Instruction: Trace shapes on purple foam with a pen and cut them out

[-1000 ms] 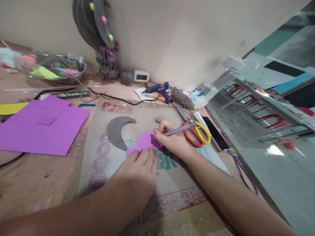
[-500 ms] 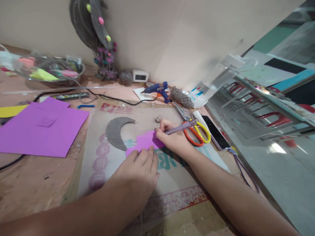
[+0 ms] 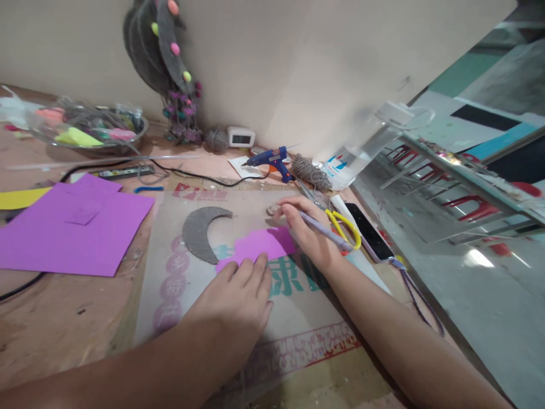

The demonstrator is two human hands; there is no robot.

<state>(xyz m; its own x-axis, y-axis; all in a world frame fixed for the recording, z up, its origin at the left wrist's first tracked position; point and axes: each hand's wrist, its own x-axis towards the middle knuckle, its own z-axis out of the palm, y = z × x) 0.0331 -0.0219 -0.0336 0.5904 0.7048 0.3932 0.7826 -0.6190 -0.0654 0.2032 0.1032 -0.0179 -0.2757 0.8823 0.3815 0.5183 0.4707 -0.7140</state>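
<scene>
My left hand (image 3: 242, 295) lies with its fingers stretched out, pressing the lower left part of a small purple sheet (image 3: 266, 243) onto the printed board. My right hand (image 3: 310, 233) grips a pale purple pen (image 3: 326, 231), its shaft slanting back across the hand; the tip is hidden. The right fingertips hover above the sheet's upper right, close to a small greyish lump (image 3: 271, 210). A grey yarn-wrapped crescent (image 3: 197, 234) rests left of the sheet. Scissors with yellow and red handles (image 3: 351, 227) are partly hidden behind my right hand.
Larger purple sheets (image 3: 76, 244) lie on the left, before a bowl of craft supplies (image 3: 91, 145). A blue glue gun (image 3: 272, 159), grey yarn (image 3: 310, 172) and a small clock (image 3: 241, 137) stand along the wall. A phone (image 3: 368, 233) lies near the table's right edge.
My right hand has lifted off the purple sheet and moved up and right, with the pen now tilted back. More of the sheet shows. My left hand has stayed in place.
</scene>
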